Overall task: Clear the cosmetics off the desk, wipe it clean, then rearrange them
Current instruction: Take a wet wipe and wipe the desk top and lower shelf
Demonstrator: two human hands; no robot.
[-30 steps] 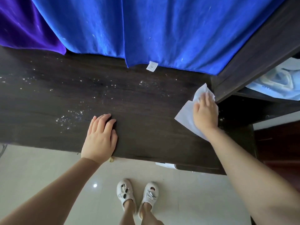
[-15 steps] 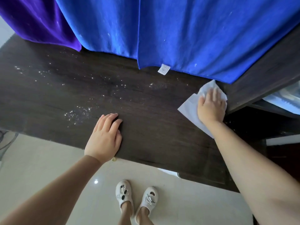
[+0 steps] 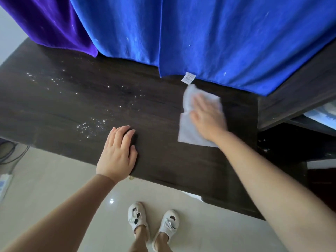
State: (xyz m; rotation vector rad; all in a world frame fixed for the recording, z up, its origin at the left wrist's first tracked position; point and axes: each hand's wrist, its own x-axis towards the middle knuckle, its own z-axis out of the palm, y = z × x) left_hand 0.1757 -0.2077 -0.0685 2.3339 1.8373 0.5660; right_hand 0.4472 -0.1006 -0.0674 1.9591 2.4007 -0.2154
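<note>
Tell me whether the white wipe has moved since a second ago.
Yes. The white wipe under the right hand slid left, away from the desk's right end wall, toward the white specks.

I see one dark desk (image 3: 160, 110). I see my two hands, my left hand (image 3: 116, 153) and my right hand (image 3: 207, 119). There is one white wipe (image 3: 187, 130). Two cloths hang here, one blue cloth (image 3: 200, 37) and one purple cloth (image 3: 51, 24). I have two white shoes (image 3: 136, 217) on.
</note>
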